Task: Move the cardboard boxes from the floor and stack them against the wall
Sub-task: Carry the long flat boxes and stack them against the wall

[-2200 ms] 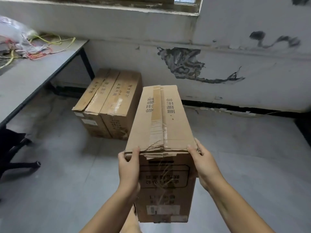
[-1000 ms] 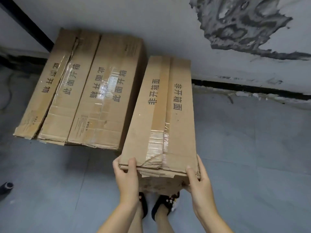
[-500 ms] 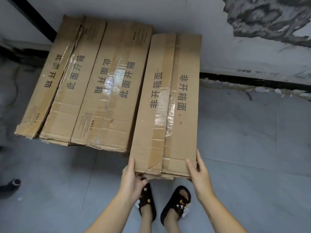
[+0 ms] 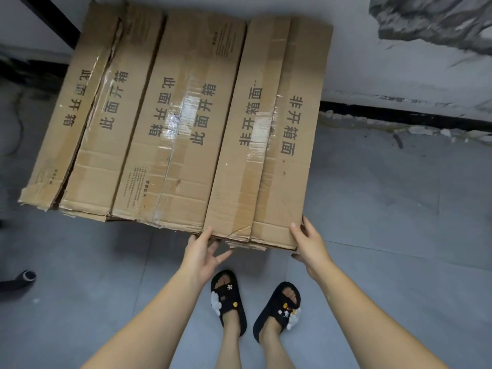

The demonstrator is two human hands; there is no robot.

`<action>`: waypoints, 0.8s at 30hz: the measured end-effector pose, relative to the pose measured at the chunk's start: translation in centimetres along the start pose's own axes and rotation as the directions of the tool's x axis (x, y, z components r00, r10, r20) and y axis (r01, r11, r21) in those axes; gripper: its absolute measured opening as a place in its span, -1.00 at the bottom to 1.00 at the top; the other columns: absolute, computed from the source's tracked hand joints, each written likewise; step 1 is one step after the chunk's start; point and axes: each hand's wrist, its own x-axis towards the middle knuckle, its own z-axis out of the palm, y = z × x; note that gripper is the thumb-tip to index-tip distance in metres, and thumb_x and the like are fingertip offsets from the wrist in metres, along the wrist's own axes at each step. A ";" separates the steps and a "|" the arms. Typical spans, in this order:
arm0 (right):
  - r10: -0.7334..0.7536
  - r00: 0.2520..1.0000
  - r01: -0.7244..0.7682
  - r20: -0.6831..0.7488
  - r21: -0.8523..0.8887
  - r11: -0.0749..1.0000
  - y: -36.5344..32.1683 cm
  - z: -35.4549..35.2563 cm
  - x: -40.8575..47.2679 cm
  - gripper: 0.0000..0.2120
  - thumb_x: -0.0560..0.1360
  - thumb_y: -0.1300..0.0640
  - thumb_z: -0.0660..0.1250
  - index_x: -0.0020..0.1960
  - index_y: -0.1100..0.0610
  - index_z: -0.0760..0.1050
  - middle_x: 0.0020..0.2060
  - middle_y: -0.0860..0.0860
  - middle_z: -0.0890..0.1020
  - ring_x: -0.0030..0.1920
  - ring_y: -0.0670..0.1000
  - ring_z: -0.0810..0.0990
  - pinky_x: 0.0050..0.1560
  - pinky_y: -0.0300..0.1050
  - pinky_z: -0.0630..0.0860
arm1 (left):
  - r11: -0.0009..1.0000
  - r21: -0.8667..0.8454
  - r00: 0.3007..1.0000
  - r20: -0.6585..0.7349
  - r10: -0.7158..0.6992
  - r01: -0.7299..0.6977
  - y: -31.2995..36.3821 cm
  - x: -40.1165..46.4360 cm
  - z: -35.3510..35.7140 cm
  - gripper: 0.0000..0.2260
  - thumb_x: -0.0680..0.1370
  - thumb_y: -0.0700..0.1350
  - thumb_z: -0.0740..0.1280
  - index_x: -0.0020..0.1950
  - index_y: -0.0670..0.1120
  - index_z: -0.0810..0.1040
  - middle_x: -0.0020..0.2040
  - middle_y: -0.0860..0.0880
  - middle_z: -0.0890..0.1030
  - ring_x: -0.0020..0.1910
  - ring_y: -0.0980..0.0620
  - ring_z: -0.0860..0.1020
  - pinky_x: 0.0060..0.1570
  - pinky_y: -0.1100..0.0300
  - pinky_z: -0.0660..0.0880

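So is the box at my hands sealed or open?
Sealed: the box has its top flaps flat and brown tape running along the seam, torn at the near end.

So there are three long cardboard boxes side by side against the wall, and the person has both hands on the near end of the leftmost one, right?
Not quite. The head view shows both hands on the rightmost box, not the leftmost: the left hand at its near left corner, the right hand at its near right corner. The rest holds: three long boxes lie side by side against the wall.
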 end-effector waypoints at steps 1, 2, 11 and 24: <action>0.019 1.000 -0.019 0.000 -0.019 1.000 -0.8 -0.4 -1.0 -0.44 0.59 -0.01 0.21 0.53 -0.03 0.10 0.48 -0.02 0.27 0.43 0.02 0.29 0.40 0.15 0.30 | 0.999 0.040 1.000 -0.009 0.012 -0.011 0.4 -1.3 0.2 -0.38 0.59 -0.20 0.26 0.55 -0.04 -0.01 0.47 -0.17 0.28 0.41 -0.16 0.32 0.02 -0.25 0.49; 0.021 1.000 -0.021 -0.003 -0.034 0.999 -1.9 -0.8 -2.3 -0.40 0.59 -0.02 0.21 0.54 0.00 0.04 0.50 0.00 0.20 0.46 0.02 0.24 0.42 0.15 0.27 | 0.994 0.103 0.999 -0.017 0.037 -0.035 0.9 -2.9 0.5 -0.36 0.59 -0.19 0.27 0.56 -0.03 -0.03 0.48 -0.16 0.25 0.41 -0.15 0.31 0.12 -0.24 0.46; -0.347 0.929 0.368 0.128 -0.233 0.900 -13.3 -5.1 -23.8 -0.48 0.55 0.08 0.27 0.46 -0.06 0.21 0.29 -0.07 0.47 0.26 -0.16 0.46 0.36 -0.10 0.35 | 0.478 0.638 0.797 0.467 0.383 -0.604 7.0 -26.2 2.2 -0.64 0.59 -0.19 0.26 0.37 0.02 0.34 0.17 -0.01 0.56 0.18 0.07 0.53 0.17 0.23 0.46; -0.497 0.807 0.478 -0.319 -0.141 0.867 -5.7 -3.7 -45.7 -0.49 0.41 -0.13 0.34 0.31 -0.25 0.28 0.21 -0.36 0.46 0.25 -0.25 0.47 0.24 -0.33 0.41 | -0.016 0.411 0.407 0.907 0.109 -0.912 7.0 -40.7 -3.8 -0.56 0.40 0.16 0.23 0.27 0.40 0.32 0.12 0.27 0.56 0.18 0.24 0.52 0.19 0.34 0.42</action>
